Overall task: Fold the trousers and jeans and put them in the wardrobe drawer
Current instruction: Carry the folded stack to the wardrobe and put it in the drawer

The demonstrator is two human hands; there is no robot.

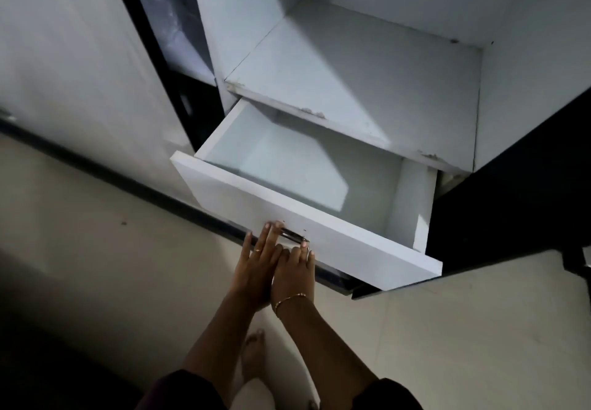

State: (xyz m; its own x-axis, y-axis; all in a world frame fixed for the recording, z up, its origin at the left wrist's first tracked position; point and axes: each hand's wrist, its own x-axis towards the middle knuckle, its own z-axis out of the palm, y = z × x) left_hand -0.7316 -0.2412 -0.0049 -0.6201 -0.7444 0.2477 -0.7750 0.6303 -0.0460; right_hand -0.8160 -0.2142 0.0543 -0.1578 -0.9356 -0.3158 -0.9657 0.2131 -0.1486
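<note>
Both hands meet at the metal handle: left hand fingers flat, pressed together; right hand fingers curled on it, tips hidden. White drawer pulled out under wardrobe shelf. No trousers visible.

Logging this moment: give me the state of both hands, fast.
Left hand: fingers extended at the drawer handle, holding nothing.
Right hand: fingers at the handle; grip cannot be told.
</note>
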